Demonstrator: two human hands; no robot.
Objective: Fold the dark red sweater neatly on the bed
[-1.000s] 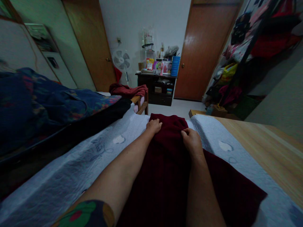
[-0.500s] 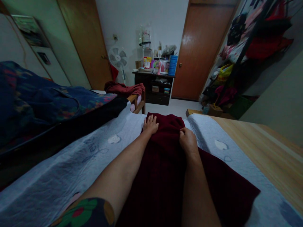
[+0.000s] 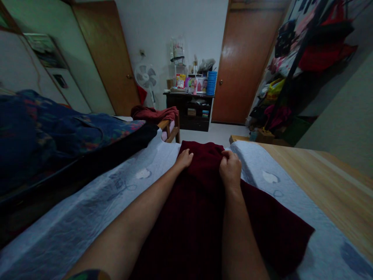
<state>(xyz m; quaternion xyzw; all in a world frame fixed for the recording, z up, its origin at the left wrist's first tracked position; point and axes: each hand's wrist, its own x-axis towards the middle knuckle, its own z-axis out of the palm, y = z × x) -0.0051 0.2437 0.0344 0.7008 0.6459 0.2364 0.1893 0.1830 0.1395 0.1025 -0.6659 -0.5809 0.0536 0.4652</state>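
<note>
A dark red garment (image 3: 201,210) lies spread lengthwise over the pale blue quilted bed cover (image 3: 151,182), and a sleeve-like flap of it reaches out to the right. At its far left edge, my left hand (image 3: 184,158) has its fingers curled on the cloth, with the thumb toward the middle. Opposite, my right hand (image 3: 230,168) is closed on the far right edge, pinching the fabric. Between both hands the far end of the garment shows soft folds. My forearms cover part of its sides.
Blue flowered cloth (image 3: 72,128) is heaped along the left. A reddish cloth (image 3: 154,113) hangs over a wooden bed frame end. Bare wooden board (image 3: 314,167) runs along the right. Farther off stand a fan (image 3: 145,76), a dark cabinet (image 3: 188,120) and a door (image 3: 241,70).
My left hand has gone from lying flat with fingers spread to curled on the garment's edge. My right hand keeps its pinch and has shifted slightly. The view has tilted a little.
</note>
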